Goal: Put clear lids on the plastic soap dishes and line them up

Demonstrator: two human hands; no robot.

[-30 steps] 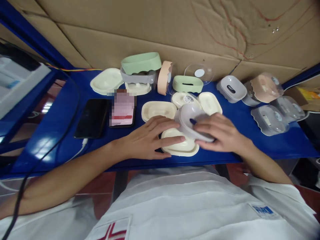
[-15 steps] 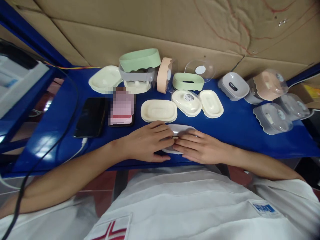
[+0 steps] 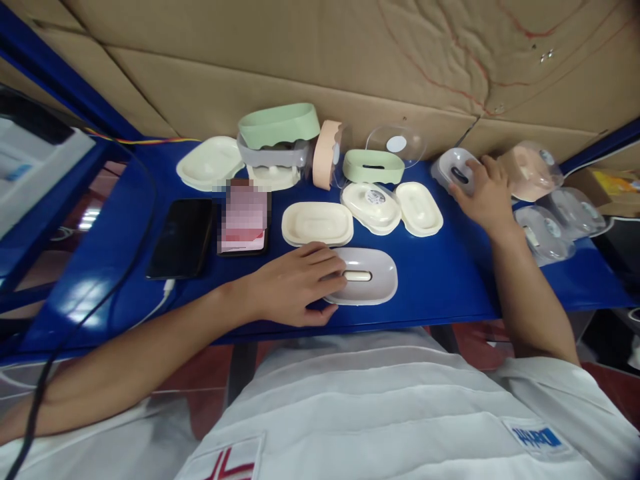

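Note:
On the blue table's near side lies a pale grey oval soap dish (image 3: pixel 377 287) with a cream strip showing in its middle slot. My left hand (image 3: pixel 305 283) grips its left end, fingers over the rim and thumb at the near edge. Farther back on the right, my right hand (image 3: pixel 483 193) has its thumb and fingers around another grey soap dish (image 3: pixel 453 163), deeper and with a dark slot. Part of that dish is hidden under the fingers.
Cream oval dishes (image 3: pixel 317 223), a green slotted dish (image 3: pixel 373 167) and a green ring (image 3: pixel 280 125) stand along the back. Clear covers (image 3: pixel 547 233) and a peach piece (image 3: pixel 530 173) are at right. Two phones, one black (image 3: pixel 181 237), lie left, with a cable (image 3: pixel 150 310).
My right hand has left the near grey dish and reached back right to the deeper grey dish. My left hand stays on the near dish, now more fully visible.

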